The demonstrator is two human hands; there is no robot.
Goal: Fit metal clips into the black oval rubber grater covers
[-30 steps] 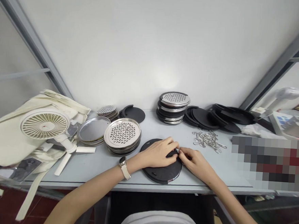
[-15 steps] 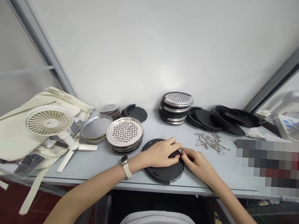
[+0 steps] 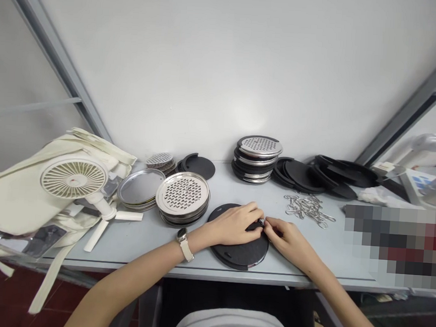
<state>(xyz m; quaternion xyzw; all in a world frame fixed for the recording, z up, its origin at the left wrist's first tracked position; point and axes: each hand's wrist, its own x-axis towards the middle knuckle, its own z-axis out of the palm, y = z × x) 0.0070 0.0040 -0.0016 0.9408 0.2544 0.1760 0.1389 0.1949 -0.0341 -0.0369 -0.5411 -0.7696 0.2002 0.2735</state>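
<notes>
A round black plastic disc (image 3: 241, 255) lies on the table in front of me, with small slots in its face. My left hand (image 3: 236, 224) rests across it, fingers curled over its right edge and pressing on it. At that edge my right hand (image 3: 283, 235) pinches a small shiny metal piece (image 3: 261, 221), mostly covered by the fingertips of both hands. To the right, behind my right hand, is a loose heap of bent metal wire clips (image 3: 308, 208). A stack of round metal grater plates (image 3: 182, 193) stands left of the disc.
Plain metal discs (image 3: 140, 187) are stacked further left, beside a white fan (image 3: 74, 179) and a cream bag (image 3: 17, 194). Against the wall stand graters in black rims (image 3: 257, 159) and black plastic rings (image 3: 303, 174). Smaller perforated plates (image 3: 159, 160) sit behind.
Both hands stay at the same place on the disc's edge. The whole view has shifted very slightly; nothing else visibly differs.
</notes>
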